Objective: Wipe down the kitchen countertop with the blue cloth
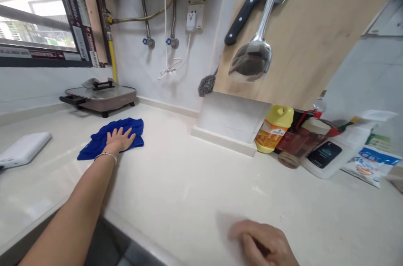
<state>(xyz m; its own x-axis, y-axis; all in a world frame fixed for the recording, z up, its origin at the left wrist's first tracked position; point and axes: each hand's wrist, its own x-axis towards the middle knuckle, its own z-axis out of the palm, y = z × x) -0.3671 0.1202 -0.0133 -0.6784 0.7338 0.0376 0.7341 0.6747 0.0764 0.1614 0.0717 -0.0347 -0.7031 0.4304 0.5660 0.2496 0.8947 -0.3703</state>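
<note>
On the pale countertop (pixel 189 182), a crumpled blue cloth (pixel 100 134) lies in front of an electric pan. My left hand (pixel 119 139) rests flat on this cloth with its fingers spread, and a bracelet circles the wrist. Down at the lower right, my right hand (pixel 264 243) is close to the counter surface. Its fingers are curled in loosely, slightly blurred, and nothing shows in them. Whether it touches the counter I cannot tell.
The lidded electric pan (pixel 105 97) stands in the back corner. A white flat device (pixel 25 148) lies at left. A wooden board (pixel 302 35) with a knife (pixel 244 16) and a large spoon (pixel 252 58) overhangs at right, above a yellow jug (pixel 273 127) and a white bottle (pixel 333 152).
</note>
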